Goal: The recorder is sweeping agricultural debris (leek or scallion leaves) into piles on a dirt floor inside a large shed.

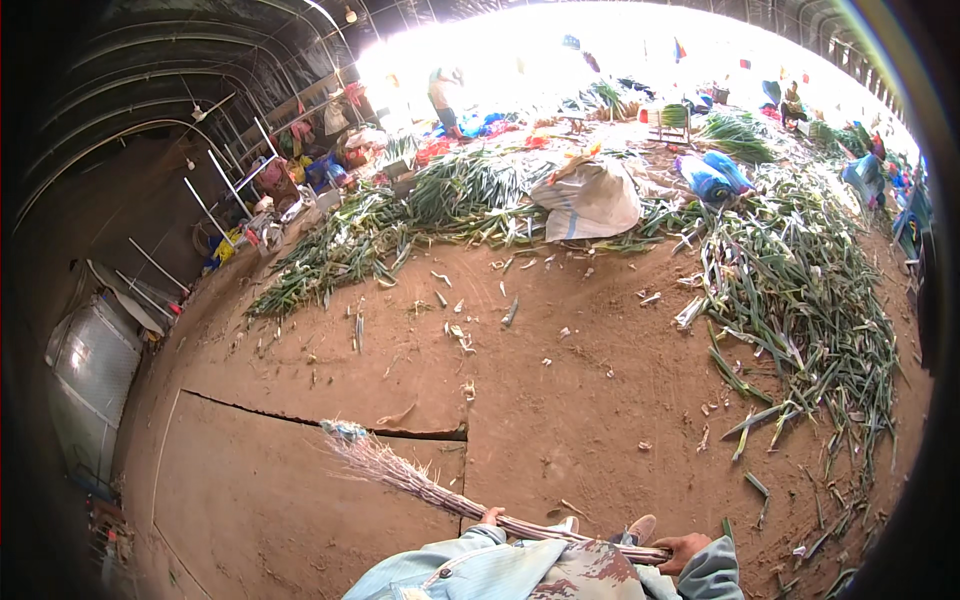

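Note:
A long broom of bundled twigs slants across in front of me, its brushy end at the left over the dirt floor. Something pale blue is caught at the tip of the twigs. My left hand is closed around the middle of the bundle. At the butt end my right hand grips the broom near my right side. Both sleeves are light blue-grey. One of my shoes shows just beyond the handle.
Green leek leaves are heaped along the right, with another heap at the far left. A white sack lies between them. Scraps dot the dirt floor; a dark gap runs along a floor panel. A person stands far back.

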The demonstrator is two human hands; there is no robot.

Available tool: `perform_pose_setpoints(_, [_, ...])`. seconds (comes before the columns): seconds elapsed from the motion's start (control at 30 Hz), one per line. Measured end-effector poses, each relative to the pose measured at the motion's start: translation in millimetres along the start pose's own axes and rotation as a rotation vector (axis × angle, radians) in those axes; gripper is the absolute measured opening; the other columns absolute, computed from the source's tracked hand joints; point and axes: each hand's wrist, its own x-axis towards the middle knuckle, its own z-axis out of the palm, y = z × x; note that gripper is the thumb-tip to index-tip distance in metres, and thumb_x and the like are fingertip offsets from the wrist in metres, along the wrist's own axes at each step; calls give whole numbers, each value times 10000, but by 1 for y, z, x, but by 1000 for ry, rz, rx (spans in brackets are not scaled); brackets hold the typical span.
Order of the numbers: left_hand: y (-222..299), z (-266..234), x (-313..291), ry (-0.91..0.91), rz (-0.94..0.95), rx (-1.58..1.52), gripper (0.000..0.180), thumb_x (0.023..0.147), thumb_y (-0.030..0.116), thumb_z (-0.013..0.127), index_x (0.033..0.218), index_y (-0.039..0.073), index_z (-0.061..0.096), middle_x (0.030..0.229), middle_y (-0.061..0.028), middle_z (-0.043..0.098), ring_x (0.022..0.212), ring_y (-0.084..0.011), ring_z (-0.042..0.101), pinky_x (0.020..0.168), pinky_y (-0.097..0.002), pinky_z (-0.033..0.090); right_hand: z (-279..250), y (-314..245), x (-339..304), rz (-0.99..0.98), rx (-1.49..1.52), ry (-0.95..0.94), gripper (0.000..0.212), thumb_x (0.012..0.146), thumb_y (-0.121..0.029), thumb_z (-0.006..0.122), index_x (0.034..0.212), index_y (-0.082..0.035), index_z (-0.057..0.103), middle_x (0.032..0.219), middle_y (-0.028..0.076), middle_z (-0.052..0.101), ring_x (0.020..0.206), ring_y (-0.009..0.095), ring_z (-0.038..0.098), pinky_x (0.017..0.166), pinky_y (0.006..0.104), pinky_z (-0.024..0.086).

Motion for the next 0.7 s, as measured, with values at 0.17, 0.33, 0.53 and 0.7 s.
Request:
perform_pose_setpoints(0.17, [-2,7,-4,-28,-36,-3,249,797,312,742,792,104,604,717,-84,637,609,-274,606,563,-447,539,3,-2,-4,18,-6,49,676,683,-701,745,1271,-370,694,1074,9,766,962,271,729,882,375,573])
perform_pose_setpoints(0.33, [-2,-5,5,-20,-47,-21,249,791,306,748,791,103,603,715,-88,634,608,-273,607,575,-447,540,-5,-8,-6,8,5,-31,729,720,-735,718,1337,-354,647,1122,53,756,1033,290,720,918,400,561])
perform_pose_setpoints(0.53, [-6,-1,7,-7,-4,16,248,782,285,755,798,88,605,725,-111,644,613,-293,611,580,-470,536,-5,-9,-11,7,-1,-8,703,729,-704,726,1334,-354,650,1122,54,756,1028,290,721,912,399,564])
perform_pose_setpoints(0.7, [-7,8,1,7,19,-9,254,784,291,752,808,83,607,726,-118,649,609,-301,615,573,-477,534,1,-3,-11,28,4,8,696,727,-696,728,1330,-356,654,1121,51,757,1026,287,721,914,403,566])
